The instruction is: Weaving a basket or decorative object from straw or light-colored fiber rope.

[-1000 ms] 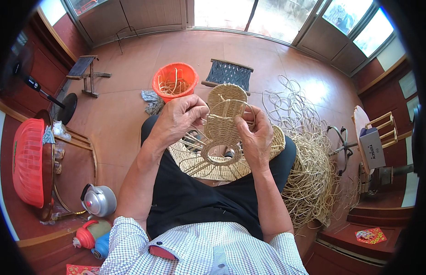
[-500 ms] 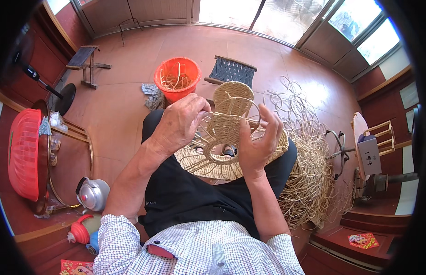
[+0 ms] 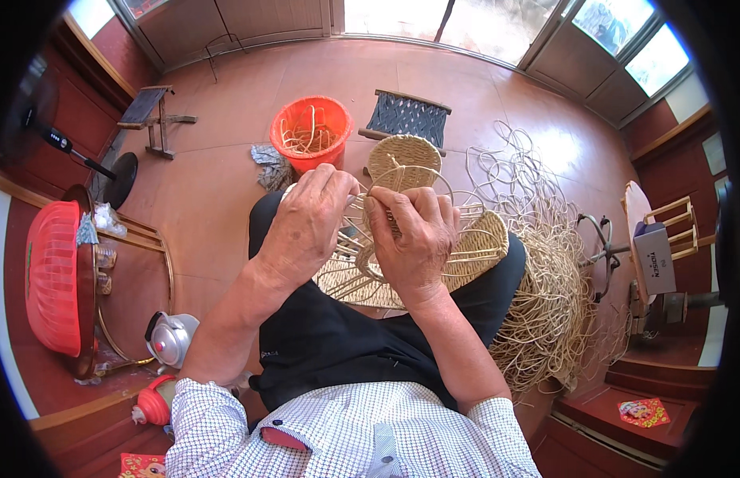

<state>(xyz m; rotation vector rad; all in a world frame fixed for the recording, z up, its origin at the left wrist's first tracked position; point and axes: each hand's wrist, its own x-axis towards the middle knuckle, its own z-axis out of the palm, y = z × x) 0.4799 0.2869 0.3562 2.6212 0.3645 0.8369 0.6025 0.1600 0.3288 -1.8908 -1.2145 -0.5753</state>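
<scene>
Across my lap rests a woven straw-cord piece (image 3: 354, 287) with braided panels, an upright rounded panel (image 3: 404, 155) at its far side and bare frame rods between. My left hand (image 3: 306, 227) is closed at the middle part of the weave, thumb and fingertips pinched on a straw cord. Close beside it, my right hand (image 3: 418, 243) is bent over the same part, its thumb and fingers pinched at the cord too. The fingertips of both hands nearly meet, and the right hand hides much of the middle weave.
A heap of loose straw cord (image 3: 545, 303) lies on the floor at my right. Ahead stand an orange bucket (image 3: 338, 151) with cord inside and a low folding stool (image 3: 410, 117). At left are a kettle (image 3: 172, 338), a red plastic basket (image 3: 55, 279) and a fan base (image 3: 121, 179).
My right hand has moved left from the right side of the weave, its spread fingers now closed near the left hand. The left hand stays pinched, slightly shifted.
</scene>
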